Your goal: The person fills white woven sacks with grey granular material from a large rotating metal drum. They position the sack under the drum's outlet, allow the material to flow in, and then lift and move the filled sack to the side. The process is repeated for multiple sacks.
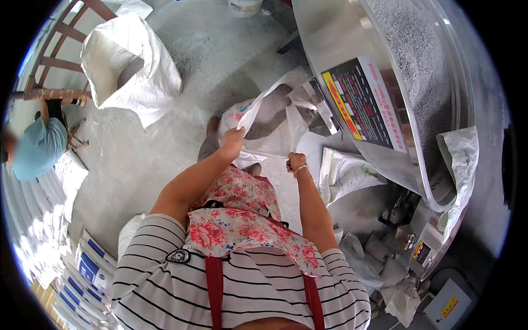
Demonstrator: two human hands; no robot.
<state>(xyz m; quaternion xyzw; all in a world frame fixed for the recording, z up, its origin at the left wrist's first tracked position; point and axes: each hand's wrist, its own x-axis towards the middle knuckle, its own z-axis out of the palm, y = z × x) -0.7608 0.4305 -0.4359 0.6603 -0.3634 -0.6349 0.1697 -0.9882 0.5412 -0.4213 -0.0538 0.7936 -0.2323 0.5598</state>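
Note:
A white woven sack (275, 144) stands in front of me with its mouth spread wide. Grey granules (269, 113) show inside it, partly blurred. My left hand (232, 142) is closed on the sack's near left rim. Farther right, my right hand (297, 163) grips the same rim in a fist, pulling the edge taut between both hands. The sack's far right side meets a shiny metal chute (317, 104) on a large steel machine (352, 33). The sack's bottom is hidden from this angle.
Grey granules (415, 60) fill the machine's round tub. Another open white sack (157, 77) stands far left. A printed bag (349, 175) lies right of my right hand. At left, a person in a teal shirt (41, 148) sits near stacked bags (96, 264). A white bucket (245, 6) stands far off.

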